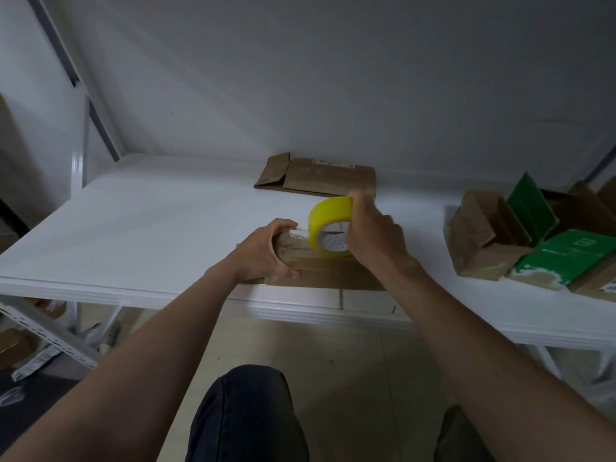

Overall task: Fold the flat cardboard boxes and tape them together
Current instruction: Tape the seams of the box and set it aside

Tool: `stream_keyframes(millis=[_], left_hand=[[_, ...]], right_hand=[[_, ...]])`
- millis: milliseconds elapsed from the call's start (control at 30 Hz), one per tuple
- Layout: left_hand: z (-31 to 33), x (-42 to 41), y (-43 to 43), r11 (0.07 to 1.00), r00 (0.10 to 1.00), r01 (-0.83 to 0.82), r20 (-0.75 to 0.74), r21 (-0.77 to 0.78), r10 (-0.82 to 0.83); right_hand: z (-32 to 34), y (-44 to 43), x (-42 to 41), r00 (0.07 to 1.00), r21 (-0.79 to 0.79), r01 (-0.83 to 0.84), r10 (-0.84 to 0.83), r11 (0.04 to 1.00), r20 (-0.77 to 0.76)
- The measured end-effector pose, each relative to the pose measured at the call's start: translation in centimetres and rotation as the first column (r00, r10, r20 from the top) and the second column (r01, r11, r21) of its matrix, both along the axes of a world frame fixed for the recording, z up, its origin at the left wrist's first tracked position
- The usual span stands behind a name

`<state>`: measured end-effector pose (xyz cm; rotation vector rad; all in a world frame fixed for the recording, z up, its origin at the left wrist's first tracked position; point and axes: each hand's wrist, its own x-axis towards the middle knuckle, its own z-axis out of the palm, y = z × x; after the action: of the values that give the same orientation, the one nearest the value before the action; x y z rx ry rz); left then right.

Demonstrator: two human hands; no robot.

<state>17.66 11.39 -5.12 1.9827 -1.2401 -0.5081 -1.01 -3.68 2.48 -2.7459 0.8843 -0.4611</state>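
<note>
Closest to the viewer, a knee (246,415) in dark trousers shows at the bottom, and both bare forearms reach out over it to the white table (133,228).

Right at the table's near edge lies the folded brown box (330,273), the one being taped. The left hand (266,251) clamps its left end, fingers curled over the far side and thumb pressed on the near face. The right hand (376,235) grips the yellow tape roll (328,215), fingers wrapped over the rim, and holds it on edge on the box top. A whitish strip seems to run from the roll towards the left hand, though it is too blurred to be sure.

The main risk is the box's place. It sits so close to the edge that a hard pull on the roll towards the person could drag it off, or tip it if the left hand loosens. If that hand eases, the flaps may also spring apart before the tape is pressed down. Pulled at a slant, the strip could miss the seam, wrinkle or stick to itself.

Farther right, well apart from the work, stands a pile of boxes (480,235) with green cartons (566,258) among them. A wide swing of the right elbow could knock them.

At the far side, against the wall, the flat cardboard (320,176) lies unfolded, waiting its turn.
</note>
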Motion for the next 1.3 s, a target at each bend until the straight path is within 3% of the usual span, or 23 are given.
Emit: stream_keyframes(millis=[100,267,367,633,800,967,1300], left_hand=[[-0.1,0.0,-0.1,1.000,1.000,-0.010,0.004,0.008,0.010],[0.1,-0.2,-0.1,1.000,1.000,-0.017,0.006,0.024,0.016],[-0.2,-0.4,0.3,0.996,0.999,-0.050,0.023,0.079,0.049],[0.3,-1.5,1.1,0.970,0.928,-0.098,0.373,0.223,0.008],[-0.2,-3.6,2.3,0.973,0.883,-0.183,0.458,0.140,0.100],[-1.7,-5.6,3.2,0.950,0.757,-0.246,0.650,0.192,0.065],[-0.2,-7.3,-0.6,0.861,0.679,-0.320,0.729,0.396,-0.084]], right_hand=[[-0.1,-2.4,-2.0,0.998,-0.005,0.046,-0.045,0.999,0.046],[-2.3,-2.9,-3.1,0.967,0.221,0.157,-0.195,0.963,0.161],[-2.8,-3.2,-2.9,0.962,0.235,0.174,-0.216,0.956,0.167],[-3.1,-3.8,-3.0,0.972,0.243,0.102,-0.148,0.965,0.180],[-3.2,-4.0,-3.0,0.977,0.238,0.088,-0.131,0.967,0.170],[-3.3,-4.3,-3.1,0.980,0.239,0.073,-0.114,0.968,0.164],[-3.2,-4.0,-2.9,0.985,0.195,0.049,-0.080,0.980,0.154]])
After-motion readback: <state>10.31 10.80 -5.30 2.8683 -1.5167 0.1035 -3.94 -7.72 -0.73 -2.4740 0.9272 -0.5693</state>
